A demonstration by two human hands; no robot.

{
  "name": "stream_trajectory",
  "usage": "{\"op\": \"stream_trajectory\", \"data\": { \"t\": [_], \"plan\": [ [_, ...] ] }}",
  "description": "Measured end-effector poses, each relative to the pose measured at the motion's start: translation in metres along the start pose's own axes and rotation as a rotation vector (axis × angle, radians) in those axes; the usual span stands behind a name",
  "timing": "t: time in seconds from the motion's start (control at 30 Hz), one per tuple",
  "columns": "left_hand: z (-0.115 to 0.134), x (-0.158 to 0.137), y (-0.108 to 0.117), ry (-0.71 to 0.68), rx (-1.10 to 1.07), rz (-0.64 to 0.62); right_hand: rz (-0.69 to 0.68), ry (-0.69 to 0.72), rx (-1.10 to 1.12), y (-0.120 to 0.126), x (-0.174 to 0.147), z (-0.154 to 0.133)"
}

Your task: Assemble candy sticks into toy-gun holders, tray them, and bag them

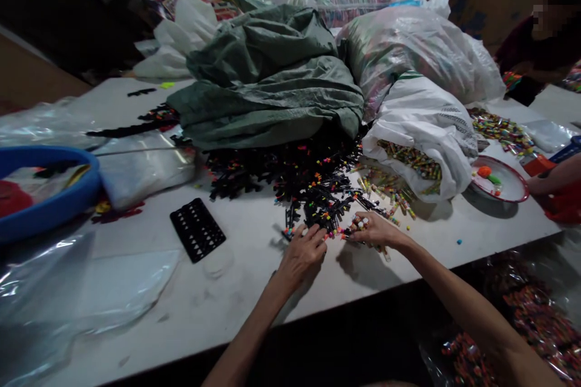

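Observation:
My left hand (305, 253) is at the near edge of a pile of thin black plastic pieces (324, 199) with small bright-coloured tips. Its fingers curl down among the pieces, and what they pinch is hidden. Close by on the right, my right hand (376, 231) is closed around a bunch of small patterned tubes (385, 252) with whitish ends. More tubes (399, 199) lie loose beyond it, spilling toward the mouth of a white sack (422, 127). A black tray with rows of holes (198, 230) lies flat to the left of my hands.
A dark green sack (272, 84) covers the back of the pile. Large clear bags (417, 48) stand behind. At left are a blue basin (68, 193) and plastic sheets (127, 284). A red-rimmed bowl (512, 196) stands right. Another person (540, 48) is at the far right.

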State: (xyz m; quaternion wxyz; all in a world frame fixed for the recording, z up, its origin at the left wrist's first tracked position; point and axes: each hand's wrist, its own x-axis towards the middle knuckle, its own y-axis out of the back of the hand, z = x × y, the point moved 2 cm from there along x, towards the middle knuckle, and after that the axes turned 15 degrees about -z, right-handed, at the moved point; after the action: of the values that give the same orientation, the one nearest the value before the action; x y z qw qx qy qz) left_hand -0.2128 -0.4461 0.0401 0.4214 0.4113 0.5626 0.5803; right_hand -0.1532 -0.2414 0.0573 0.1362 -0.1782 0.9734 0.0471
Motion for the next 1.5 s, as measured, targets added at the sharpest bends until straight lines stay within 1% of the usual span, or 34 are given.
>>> {"op": "stream_trajectory", "data": {
  "t": [0.1,0.17,0.23,0.3,0.43,0.57,0.7,0.9,1.0,1.07,1.2,1.27,1.33,1.37,1.4,1.43,1.5],
  "plan": [
    [0.004,0.002,0.008,0.009,-0.112,0.109,0.044,0.015,-0.105,-0.01,-0.005,0.003],
    [0.011,0.002,0.014,0.067,-0.231,0.159,0.086,0.046,-0.246,-0.015,-0.009,-0.001],
    [0.019,0.003,0.02,0.128,-0.306,0.174,0.103,0.036,-0.4,-0.017,-0.013,-0.008],
    [0.025,0.004,0.024,0.159,-0.326,0.16,0.093,-0.009,-0.549,-0.018,-0.017,-0.014],
    [0.032,0.005,0.029,0.144,-0.306,0.074,0.07,-0.102,-0.79,-0.022,-0.022,-0.023],
    [0.035,0.004,0.034,0.142,-0.276,0.014,0.057,-0.112,-0.937,-0.028,-0.021,-0.026],
    [0.037,0.003,0.036,0.152,-0.252,0.002,0.014,-0.094,-1.009,-0.031,-0.02,-0.026],
    [0.038,0.001,0.035,0.16,-0.25,-0.018,-0.047,-0.16,-1.149,-0.035,-0.02,-0.027],
    [0.038,0.0,0.03,0.169,-0.309,-0.068,-0.071,-0.175,-1.239,-0.039,-0.021,-0.03],
    [0.039,-0.001,0.025,0.196,-0.36,-0.112,-0.116,-0.183,-1.286,-0.044,-0.021,-0.029],
    [0.044,-0.005,0.016,0.243,-0.536,-0.201,-0.192,-0.184,-1.365,-0.054,-0.022,-0.023],
    [0.047,-0.008,0.014,0.241,-0.612,-0.224,-0.211,-0.167,-1.381,-0.056,-0.02,-0.022],
    [0.043,-0.014,0.016,0.253,-0.622,-0.22,-0.218,-0.149,-1.354,-0.054,-0.017,-0.021],
    [0.037,-0.018,0.018,0.275,-0.605,-0.212,-0.204,-0.139,-1.323,-0.051,-0.015,-0.021],
    [0.029,-0.024,0.02,0.315,-0.575,-0.197,-0.161,-0.133,-1.283,-0.046,-0.012,-0.022],
    [0.019,-0.03,0.024,0.37,-0.528,-0.172,-0.092,-0.131,-1.232,-0.04,-0.01,-0.022],
    [-0.005,-0.049,0.034,0.519,-0.382,-0.082,0.076,-0.134,-1.078,-0.026,-0.005,-0.021]
  ]
}}
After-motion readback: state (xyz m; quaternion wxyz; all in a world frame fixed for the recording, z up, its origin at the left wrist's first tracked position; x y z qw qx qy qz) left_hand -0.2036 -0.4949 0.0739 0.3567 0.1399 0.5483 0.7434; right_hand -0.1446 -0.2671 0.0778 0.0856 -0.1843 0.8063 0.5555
